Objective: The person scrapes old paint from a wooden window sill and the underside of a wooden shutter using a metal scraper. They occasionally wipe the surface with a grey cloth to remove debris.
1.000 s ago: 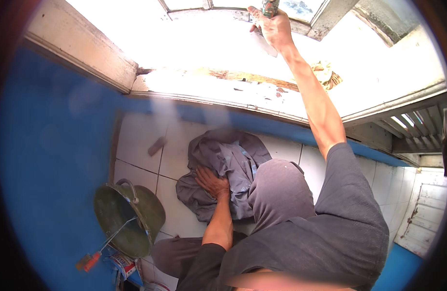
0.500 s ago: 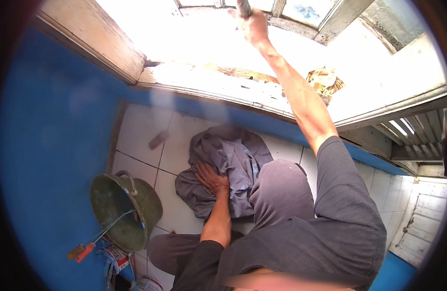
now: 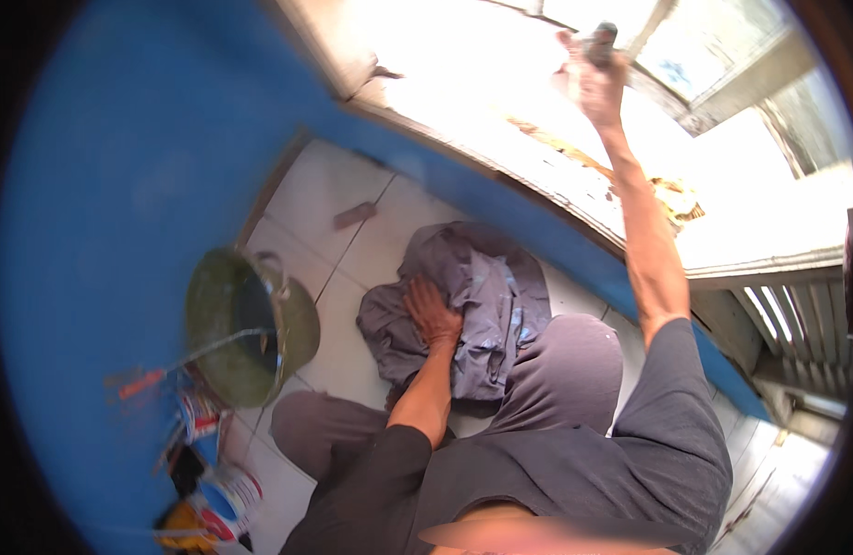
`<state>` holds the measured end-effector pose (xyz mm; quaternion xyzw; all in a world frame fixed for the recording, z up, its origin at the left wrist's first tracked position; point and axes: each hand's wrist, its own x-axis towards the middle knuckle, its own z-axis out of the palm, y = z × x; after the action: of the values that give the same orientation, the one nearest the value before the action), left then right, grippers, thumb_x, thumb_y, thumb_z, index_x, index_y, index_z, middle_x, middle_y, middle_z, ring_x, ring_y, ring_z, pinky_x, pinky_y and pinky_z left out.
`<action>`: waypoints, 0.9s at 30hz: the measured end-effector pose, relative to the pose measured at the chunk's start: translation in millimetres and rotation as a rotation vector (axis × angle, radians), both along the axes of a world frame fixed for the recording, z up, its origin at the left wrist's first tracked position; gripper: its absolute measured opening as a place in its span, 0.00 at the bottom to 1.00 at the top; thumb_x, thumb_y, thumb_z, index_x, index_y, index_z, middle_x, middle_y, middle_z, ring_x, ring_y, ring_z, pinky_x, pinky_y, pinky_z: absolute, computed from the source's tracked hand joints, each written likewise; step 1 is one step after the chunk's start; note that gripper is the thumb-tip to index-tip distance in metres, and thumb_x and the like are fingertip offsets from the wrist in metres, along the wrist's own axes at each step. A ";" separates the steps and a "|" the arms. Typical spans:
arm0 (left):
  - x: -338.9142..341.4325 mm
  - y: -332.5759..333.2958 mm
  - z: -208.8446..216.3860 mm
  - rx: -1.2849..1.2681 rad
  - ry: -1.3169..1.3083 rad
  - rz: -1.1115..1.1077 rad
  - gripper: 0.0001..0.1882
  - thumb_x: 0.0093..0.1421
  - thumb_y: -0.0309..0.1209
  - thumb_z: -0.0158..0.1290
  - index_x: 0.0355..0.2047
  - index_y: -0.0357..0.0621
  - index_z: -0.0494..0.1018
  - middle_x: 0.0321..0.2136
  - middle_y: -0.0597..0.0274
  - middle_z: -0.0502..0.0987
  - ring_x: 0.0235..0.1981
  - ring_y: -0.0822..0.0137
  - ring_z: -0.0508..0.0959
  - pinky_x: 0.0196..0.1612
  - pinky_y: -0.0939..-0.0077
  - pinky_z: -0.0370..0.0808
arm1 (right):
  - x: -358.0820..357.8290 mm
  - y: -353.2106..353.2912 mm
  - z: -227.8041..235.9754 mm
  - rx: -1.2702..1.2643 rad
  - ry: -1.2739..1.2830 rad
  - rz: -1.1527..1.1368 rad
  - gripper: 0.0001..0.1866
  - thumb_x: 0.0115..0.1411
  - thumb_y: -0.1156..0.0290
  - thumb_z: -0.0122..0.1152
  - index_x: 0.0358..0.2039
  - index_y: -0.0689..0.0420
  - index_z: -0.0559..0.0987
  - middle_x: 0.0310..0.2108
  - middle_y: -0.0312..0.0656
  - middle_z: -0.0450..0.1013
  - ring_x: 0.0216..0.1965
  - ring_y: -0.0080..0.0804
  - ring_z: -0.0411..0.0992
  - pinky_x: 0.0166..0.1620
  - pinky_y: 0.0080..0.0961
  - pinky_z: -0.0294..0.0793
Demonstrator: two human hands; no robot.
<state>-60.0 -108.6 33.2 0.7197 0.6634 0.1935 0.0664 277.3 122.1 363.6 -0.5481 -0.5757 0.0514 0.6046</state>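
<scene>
My left hand point(image 3: 434, 313) lies with its fingers spread on a crumpled grey cloth point(image 3: 500, 324). Pale blue smears mark the cloth, which rests on the white tiled floor beside my bent knee. My right arm reaches up and forward to the window, where my right hand point(image 3: 595, 88) is closed round a dark, rounded handle point(image 3: 602, 42). Glare and motion blur hide whatever is at the handle's other end.
A green bucket point(image 3: 306, 319) is tipped toward the blue wall point(image 3: 121, 213), with a red-handled roller point(image 3: 141, 384) across its mouth. Paint cans point(image 3: 230, 504) sit at the lower left. A block point(image 3: 354, 215) lies on the floor. Crumpled yellowish paper point(image 3: 676, 202) rests on the worn windowsill point(image 3: 574, 190).
The whole view has turned and shifted, so the window and bucket appear elsewhere. My right hand still grips the handle by the window; my left hand stays on the cloth.
</scene>
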 end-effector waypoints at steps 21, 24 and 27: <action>-34.5 165.5 95.2 -0.334 -1.571 0.610 0.26 0.67 0.40 0.53 0.55 0.28 0.74 0.54 0.54 0.78 0.53 0.56 0.77 0.56 0.62 0.73 | -34.3 -314.5 -228.6 -1.103 -0.305 -0.071 0.16 0.58 0.70 0.58 0.44 0.63 0.71 0.31 0.64 0.77 0.38 0.68 0.77 0.42 0.56 0.74; -1.7 193.7 180.0 -0.165 -2.012 0.345 0.22 0.70 0.39 0.51 0.54 0.32 0.74 0.50 0.59 0.79 0.51 0.62 0.78 0.55 0.67 0.74 | -38.3 -330.3 -212.5 -1.123 0.003 -0.142 0.17 0.61 0.68 0.60 0.47 0.63 0.73 0.30 0.64 0.77 0.39 0.67 0.77 0.41 0.54 0.74; 39.8 214.9 230.2 -0.018 -1.782 -0.009 0.20 0.73 0.38 0.50 0.49 0.30 0.78 0.46 0.60 0.80 0.49 0.67 0.78 0.58 0.70 0.70 | -41.1 -337.0 -211.1 -0.991 -0.085 -0.232 0.17 0.63 0.67 0.61 0.47 0.63 0.74 0.31 0.63 0.77 0.39 0.67 0.77 0.42 0.52 0.74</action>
<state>-20.2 106.3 263.4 0.3042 0.3641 0.6759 0.5640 236.2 -214.9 152.5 -0.8308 -0.4417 0.2284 0.2499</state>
